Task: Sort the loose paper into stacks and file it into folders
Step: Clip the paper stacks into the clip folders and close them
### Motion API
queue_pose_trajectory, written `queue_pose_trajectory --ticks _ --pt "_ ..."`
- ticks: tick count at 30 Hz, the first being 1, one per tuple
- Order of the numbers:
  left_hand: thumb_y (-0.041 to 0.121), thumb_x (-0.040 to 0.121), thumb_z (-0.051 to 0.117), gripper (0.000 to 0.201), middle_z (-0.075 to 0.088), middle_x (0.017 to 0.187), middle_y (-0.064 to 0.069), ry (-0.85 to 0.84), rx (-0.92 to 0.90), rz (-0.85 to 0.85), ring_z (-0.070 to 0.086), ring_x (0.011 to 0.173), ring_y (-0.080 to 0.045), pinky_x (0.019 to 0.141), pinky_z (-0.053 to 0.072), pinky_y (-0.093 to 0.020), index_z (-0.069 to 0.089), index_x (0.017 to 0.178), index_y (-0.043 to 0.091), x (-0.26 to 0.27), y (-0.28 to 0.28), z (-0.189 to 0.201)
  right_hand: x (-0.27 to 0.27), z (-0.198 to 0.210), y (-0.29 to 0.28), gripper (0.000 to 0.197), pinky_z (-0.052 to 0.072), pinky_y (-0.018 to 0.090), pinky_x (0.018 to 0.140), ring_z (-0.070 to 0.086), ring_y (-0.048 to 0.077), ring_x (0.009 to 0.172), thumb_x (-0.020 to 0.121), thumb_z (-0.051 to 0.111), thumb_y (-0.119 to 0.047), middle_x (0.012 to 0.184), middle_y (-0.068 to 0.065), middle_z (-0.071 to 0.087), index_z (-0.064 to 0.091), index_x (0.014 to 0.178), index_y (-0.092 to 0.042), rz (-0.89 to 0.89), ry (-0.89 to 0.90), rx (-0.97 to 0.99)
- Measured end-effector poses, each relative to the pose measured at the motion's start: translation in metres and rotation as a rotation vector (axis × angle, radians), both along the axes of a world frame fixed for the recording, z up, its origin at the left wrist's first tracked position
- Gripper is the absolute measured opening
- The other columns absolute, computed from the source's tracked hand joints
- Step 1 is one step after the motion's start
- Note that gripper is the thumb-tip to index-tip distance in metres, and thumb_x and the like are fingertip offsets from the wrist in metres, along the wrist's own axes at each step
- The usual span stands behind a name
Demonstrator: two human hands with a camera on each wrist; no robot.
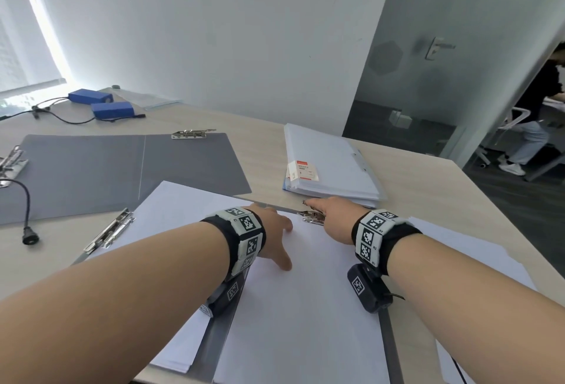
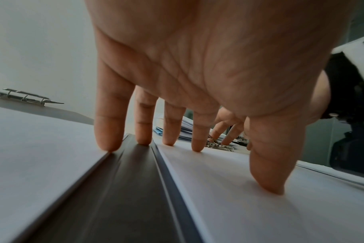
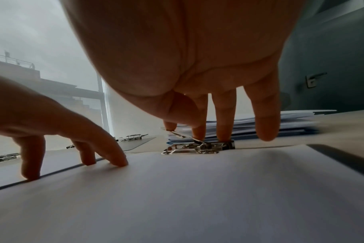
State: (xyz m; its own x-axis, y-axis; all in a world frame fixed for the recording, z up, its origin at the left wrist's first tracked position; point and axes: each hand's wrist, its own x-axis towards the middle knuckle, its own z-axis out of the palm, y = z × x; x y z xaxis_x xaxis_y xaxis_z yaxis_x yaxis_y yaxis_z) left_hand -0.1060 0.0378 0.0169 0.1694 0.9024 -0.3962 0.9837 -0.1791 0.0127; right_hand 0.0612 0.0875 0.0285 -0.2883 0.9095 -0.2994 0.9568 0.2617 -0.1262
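An open grey folder lies in front of me, its spine (image 1: 220, 331) (image 2: 125, 189) bare between two white paper stacks. My left hand (image 1: 276, 236) (image 2: 197, 82) presses spread, straight fingers on the right stack (image 1: 305, 307) (image 3: 197, 197) and the spine, with one fingertip at the edge of the left stack (image 1: 171, 209) (image 2: 31, 156). My right hand (image 1: 333, 215) (image 3: 187, 65) is at the metal clip (image 1: 313, 217) (image 3: 197, 147) at the top of the right stack. Its thumb and index finger pinch the clip's raised lever, and its middle finger rests on the clip's base.
A second open grey folder (image 1: 91, 169) lies at the back left. A thick pile of papers (image 1: 330, 166) sits just beyond the clip. A loose-looking clip (image 1: 110, 229), a cable plug (image 1: 30, 238) and blue boxes (image 1: 113, 109) are on the left. The table edge runs along the right.
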Motion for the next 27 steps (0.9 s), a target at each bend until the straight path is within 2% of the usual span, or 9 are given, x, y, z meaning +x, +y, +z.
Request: queue_pose_trajectory --ticks 3,5,6,9,15,17,20,23,27 --pt "0.073 0.072 0.069 0.087 0.046 0.146 0.004 0.005 0.002 -0.007 0.043 0.130 -0.028 0.094 0.046 -0.042 0.037 0.147 0.042 0.000 0.001 0.000 -0.002 0.001 0.001 0.076 0.054 0.032 0.085 0.061 0.024 0.098 0.093 0.035 0.004 0.140 0.002 0.055 0.031 0.153 -0.043 0.016 -0.033 -0.016" --pt "0.073 0.072 0.069 0.086 0.047 0.145 0.004 0.006 0.003 -0.013 0.044 0.129 -0.029 0.093 0.047 -0.041 0.038 0.147 0.042 0.000 0.002 0.000 -0.003 0.001 0.000 0.074 0.052 0.029 0.077 0.057 0.021 0.091 0.095 0.035 0.001 0.138 0.002 0.056 0.030 0.154 -0.044 0.021 -0.063 -0.011" --pt "0.073 0.073 0.069 0.086 0.047 0.144 0.004 0.007 0.003 -0.014 0.045 0.128 -0.029 0.094 0.047 -0.041 0.038 0.147 0.042 0.000 0.001 0.000 -0.003 0.000 -0.001 0.073 0.052 0.028 0.078 0.058 0.021 0.093 0.095 0.036 0.000 0.139 0.002 0.056 0.031 0.153 -0.044 0.030 -0.079 -0.010" --pt "0.072 0.072 0.069 0.086 0.047 0.143 0.004 0.011 0.004 -0.012 0.045 0.128 -0.029 0.094 0.048 -0.041 0.038 0.146 0.042 0.000 0.002 -0.001 -0.006 -0.003 0.001 0.070 0.055 0.034 0.091 0.063 0.025 0.109 0.095 0.038 0.000 0.142 0.002 0.055 0.035 0.153 -0.041 0.060 -0.130 -0.014" --pt "0.072 0.073 0.069 0.086 0.047 0.144 0.004 0.014 0.000 -0.011 0.045 0.129 -0.029 0.092 0.047 -0.041 0.038 0.147 0.042 0.001 0.003 -0.001 -0.008 -0.007 0.006 0.075 0.049 0.035 0.103 0.056 0.026 0.126 0.095 0.039 -0.001 0.154 0.001 0.042 0.028 0.156 -0.042 0.075 -0.208 -0.042" --pt "0.072 0.073 0.069 0.086 0.046 0.144 0.004 0.013 0.003 -0.009 0.045 0.129 -0.029 0.091 0.046 -0.041 0.037 0.147 0.042 0.001 0.003 -0.001 -0.008 -0.009 0.006 0.076 0.049 0.035 0.103 0.054 0.026 0.127 0.095 0.040 -0.002 0.155 0.001 0.037 0.024 0.156 -0.045 0.072 -0.239 -0.054" --pt "0.072 0.073 0.069 0.086 0.045 0.146 0.003 0.012 0.010 -0.009 0.043 0.131 -0.029 0.090 0.045 -0.041 0.037 0.148 0.042 0.002 0.002 -0.001 -0.009 -0.012 0.005 0.077 0.052 0.037 0.099 0.056 0.027 0.122 0.094 0.040 -0.005 0.152 0.002 0.039 0.022 0.156 -0.046 0.074 -0.250 -0.037" --pt "0.073 0.073 0.068 0.087 0.044 0.147 0.004 0.017 0.011 -0.005 0.042 0.132 -0.029 0.093 0.046 -0.042 0.035 0.148 0.043 0.001 0.002 -0.002 -0.006 -0.015 0.002 0.075 0.052 0.038 0.099 0.056 0.028 0.122 0.094 0.039 -0.007 0.153 0.001 0.037 0.021 0.156 -0.044 0.057 -0.209 -0.014" --pt "0.073 0.074 0.066 0.087 0.043 0.149 0.004 0.020 0.017 -0.008 0.043 0.132 -0.030 0.097 0.047 -0.044 0.035 0.148 0.043 0.002 0.001 -0.003 0.003 -0.019 -0.005 0.080 0.050 0.034 0.098 0.051 0.028 0.129 0.090 0.038 -0.008 0.162 -0.004 0.026 0.014 0.157 -0.046 0.043 -0.140 -0.016"
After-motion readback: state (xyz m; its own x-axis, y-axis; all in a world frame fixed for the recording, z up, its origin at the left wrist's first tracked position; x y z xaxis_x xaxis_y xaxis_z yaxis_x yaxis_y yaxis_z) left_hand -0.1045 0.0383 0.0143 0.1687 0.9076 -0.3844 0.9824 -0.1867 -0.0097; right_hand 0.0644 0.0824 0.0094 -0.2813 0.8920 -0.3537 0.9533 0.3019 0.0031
